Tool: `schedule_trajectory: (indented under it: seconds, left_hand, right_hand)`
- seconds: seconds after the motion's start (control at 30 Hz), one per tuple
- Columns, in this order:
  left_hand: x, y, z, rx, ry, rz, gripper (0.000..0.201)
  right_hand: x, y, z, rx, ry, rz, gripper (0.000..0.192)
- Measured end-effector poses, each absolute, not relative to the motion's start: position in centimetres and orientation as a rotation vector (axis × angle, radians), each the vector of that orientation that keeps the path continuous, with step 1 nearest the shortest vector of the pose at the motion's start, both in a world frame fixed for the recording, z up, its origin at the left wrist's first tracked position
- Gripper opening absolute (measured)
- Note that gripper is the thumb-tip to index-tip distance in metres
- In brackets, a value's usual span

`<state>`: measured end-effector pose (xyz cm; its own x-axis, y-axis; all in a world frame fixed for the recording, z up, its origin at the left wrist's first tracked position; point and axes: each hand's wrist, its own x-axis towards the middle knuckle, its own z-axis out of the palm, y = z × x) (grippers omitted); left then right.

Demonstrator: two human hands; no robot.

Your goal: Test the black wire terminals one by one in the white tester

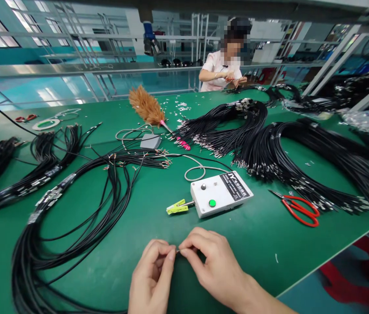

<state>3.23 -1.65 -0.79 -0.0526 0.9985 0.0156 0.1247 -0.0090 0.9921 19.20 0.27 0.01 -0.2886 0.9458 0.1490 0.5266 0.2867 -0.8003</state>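
Near the front of the green table, my left hand (154,274) and my right hand (212,264) meet fingertip to fingertip, both pinched closed. Between them shows a short bit of thin wire (178,251), mostly hidden by the fingers. Just beyond stands a white control box (222,194) with a green button, a black label and a yellow-green clip (178,207) on its side. A bundle of black cables (24,257) curves along the left, its stripped ends (163,161) lying behind the box.
Red-handled scissors (302,210) lie to the right. Beyond are large bundles of black cables (259,144), a brown duster (147,107), a grey block (151,141) and a tape roll (46,124). Across the table a co-worker (222,69) handles something small.
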Motion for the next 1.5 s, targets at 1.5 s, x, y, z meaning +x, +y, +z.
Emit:
schedule_trajectory:
  seconds: [1.5]
  left_hand:
    - [1.7,7.0,-1.8,1.105,1.450,1.038,0.031]
  right_hand:
    - [18.0,11.0,2.6,-1.279,-2.853,-0.049,0.016]
